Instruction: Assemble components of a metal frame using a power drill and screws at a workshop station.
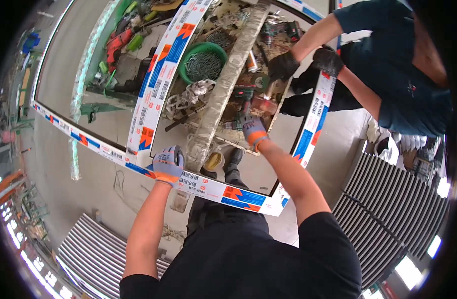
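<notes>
My left hand [168,163], in a grey glove with an orange cuff, curls its fingers over the near bar of a large window frame [208,186] covered in white, blue and orange protective film. Through the frame's opening reaches my right hand [253,130], gloved alike. Its fingers close around the handle of a red and black cordless drill [245,92], which lies low among tools on a cluttered work surface; the fingertips are partly hidden. Next to the drill sits a red block-like object [263,105].
At the right a co-worker [392,70] in black gloves leans over the frame, one hand on its right bar. A green bowl of screws [203,62] stands below. A wrapped beam [228,79] crosses beneath the frame. Stacked metal profiles [388,204] lie on the right.
</notes>
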Available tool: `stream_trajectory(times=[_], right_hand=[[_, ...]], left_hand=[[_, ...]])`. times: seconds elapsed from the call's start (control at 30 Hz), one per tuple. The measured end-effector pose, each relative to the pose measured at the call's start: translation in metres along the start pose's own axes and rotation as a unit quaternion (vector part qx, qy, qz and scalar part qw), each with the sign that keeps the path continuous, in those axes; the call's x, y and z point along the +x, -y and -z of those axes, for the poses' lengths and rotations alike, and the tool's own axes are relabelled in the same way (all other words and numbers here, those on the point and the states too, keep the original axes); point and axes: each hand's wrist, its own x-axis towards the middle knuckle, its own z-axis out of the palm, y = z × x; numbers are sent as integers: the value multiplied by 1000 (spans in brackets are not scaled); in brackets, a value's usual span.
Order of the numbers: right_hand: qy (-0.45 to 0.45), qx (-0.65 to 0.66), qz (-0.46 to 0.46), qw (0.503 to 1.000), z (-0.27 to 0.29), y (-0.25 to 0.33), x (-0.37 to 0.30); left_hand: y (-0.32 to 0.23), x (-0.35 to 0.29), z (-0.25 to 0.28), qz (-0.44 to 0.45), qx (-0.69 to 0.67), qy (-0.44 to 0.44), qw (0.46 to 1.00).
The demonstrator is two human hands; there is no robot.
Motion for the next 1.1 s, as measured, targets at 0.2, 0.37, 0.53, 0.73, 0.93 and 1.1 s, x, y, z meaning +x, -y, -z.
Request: stream_trajectory(times=[0.2,0.37,0.53,0.73,0.93,1.1], right_hand=[[-35,-80,201,976,-51,-35,59],[92,-93,270,954,-68,-40,91],[6,-37,352,935,-89,-68,109],[73,-131,361,920,-25,-34,57],[155,34,278,947,56,-20,-15],[70,91,229,967,122,-22,-78]], left_hand=[[-4,8,12,-16,-34,3,999],[-5,13,14,-3,-39,13,999],[-6,17,21,25,-40,61,997],[-4,10,22,31,-40,100,994],[5,2,19,44,-57,117,991],[3,-1,16,26,-45,109,993]])
